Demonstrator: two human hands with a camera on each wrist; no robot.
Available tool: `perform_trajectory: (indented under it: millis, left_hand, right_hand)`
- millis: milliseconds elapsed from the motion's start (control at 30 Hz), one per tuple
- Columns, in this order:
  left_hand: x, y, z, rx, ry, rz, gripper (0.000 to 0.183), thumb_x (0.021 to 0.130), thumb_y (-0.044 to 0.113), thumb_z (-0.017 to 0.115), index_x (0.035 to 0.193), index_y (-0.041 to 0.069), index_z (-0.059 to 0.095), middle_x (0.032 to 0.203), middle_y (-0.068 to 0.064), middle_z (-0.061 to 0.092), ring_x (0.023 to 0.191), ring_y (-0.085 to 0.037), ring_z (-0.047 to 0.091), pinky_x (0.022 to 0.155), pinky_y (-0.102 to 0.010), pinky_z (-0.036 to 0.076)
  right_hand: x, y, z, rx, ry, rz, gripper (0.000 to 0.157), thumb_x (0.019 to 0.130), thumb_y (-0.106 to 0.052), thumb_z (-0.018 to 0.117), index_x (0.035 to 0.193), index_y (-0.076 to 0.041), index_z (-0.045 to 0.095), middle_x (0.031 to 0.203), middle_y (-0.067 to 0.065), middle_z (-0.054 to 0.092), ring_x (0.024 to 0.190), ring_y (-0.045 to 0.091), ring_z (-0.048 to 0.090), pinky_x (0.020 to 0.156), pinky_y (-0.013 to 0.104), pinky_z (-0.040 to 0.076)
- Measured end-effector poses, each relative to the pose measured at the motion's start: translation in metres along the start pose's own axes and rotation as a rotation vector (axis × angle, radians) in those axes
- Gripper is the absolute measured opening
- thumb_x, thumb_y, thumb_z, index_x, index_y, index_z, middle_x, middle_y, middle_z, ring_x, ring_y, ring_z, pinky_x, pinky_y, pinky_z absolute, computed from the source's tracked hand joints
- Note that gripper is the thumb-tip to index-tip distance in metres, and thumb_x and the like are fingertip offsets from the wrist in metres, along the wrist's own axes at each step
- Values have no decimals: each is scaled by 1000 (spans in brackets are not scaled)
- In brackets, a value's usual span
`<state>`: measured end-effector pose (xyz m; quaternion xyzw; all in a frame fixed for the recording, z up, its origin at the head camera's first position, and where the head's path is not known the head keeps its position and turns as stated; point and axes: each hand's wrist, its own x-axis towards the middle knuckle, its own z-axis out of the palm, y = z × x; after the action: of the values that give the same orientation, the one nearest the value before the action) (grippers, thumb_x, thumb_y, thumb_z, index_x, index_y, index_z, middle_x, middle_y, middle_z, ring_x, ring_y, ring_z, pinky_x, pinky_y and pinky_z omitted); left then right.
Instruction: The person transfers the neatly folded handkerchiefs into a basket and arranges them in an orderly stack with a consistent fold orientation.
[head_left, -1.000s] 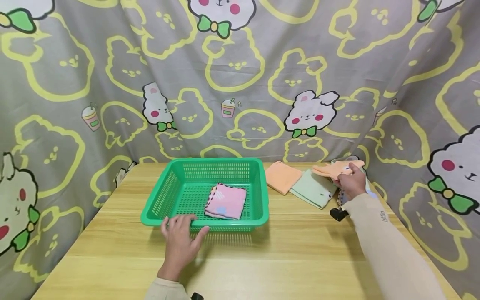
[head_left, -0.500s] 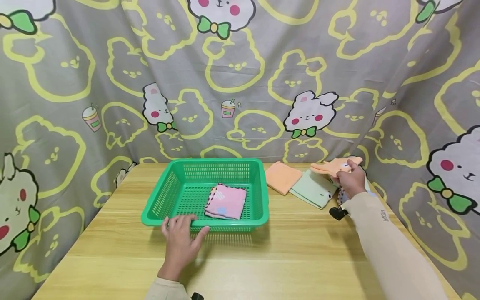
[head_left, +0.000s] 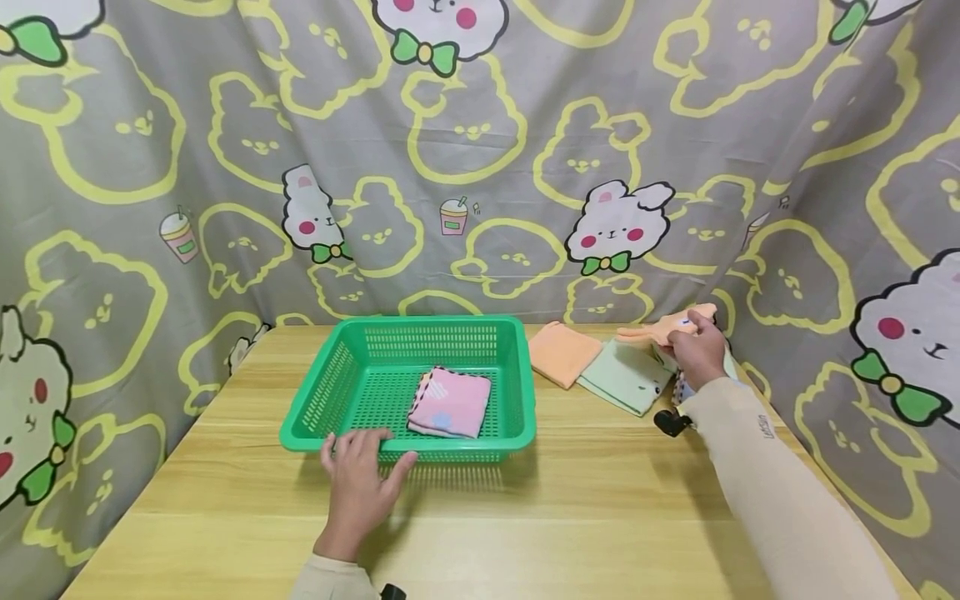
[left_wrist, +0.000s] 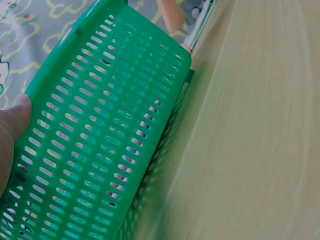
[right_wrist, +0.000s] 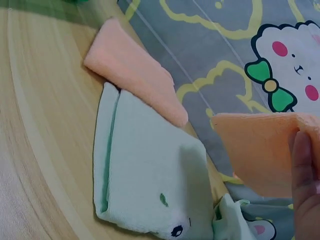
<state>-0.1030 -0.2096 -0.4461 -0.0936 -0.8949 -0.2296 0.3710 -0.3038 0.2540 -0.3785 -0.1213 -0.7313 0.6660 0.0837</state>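
The green plastic basket (head_left: 292, 408) stands on the table, a folded pink cloth (head_left: 452, 404) lying on its perforated bottom. My left hand (head_left: 360, 483) grips the near rim, fingers over the edge and thumb on the outer side; in the left wrist view the thumb (left_wrist: 21, 112) shows against the basket wall. At the right, my right hand (head_left: 699, 346) pinches a folded orange towel (head_left: 667, 327) and holds it up over the other cloths. The right wrist view shows this raised towel (right_wrist: 260, 150) between thumb and hidden fingers.
Right of the basket lie a folded orange towel (head_left: 564, 354) and a pale green towel (head_left: 626, 377) with a small embroidered eye. More cloths, partly hidden by the right hand, lie beyond. A patterned curtain (head_left: 487, 167) hangs behind the wooden table (head_left: 525, 533).
The right hand has raised the orange towel slightly, and the towel's free edge has swung and looks narrower. The left hand stays on the basket rim.
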Motion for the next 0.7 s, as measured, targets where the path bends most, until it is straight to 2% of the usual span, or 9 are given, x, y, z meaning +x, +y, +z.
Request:
perform_trajectory:
  millis: [333,500,700]
  left_hand:
    - [0,-1,0,3,-5,-6,54,88,53,62,102,1,61,98,-15,64,101,-40,49,99,-69,13]
    - [0,-1,0,1,-6,-4,54,88,54,61,102,1,61,98,-15,64,100,-40,49,99,-69,13]
    - [0,-2,1,-2,3,2,56,89,56,58,101,2,61,98,-15,64,100,-40,49,99,-69,13]
  right_hand:
    - [-6,-5,3,-40,-10,-21,72,92,1,44,156,-13,14,159,19,11,72,4,55,77,20,53]
    - [-6,-5,3,-25,16,-13,69,95,-3,46,156,-13,15,153,25,22,69,0,57,72,17,52]
    - [-5,-4,4,-19,22,-37,65,96,-10,46,155,-9,18,148,26,32,67,-1,58,69,15,52]
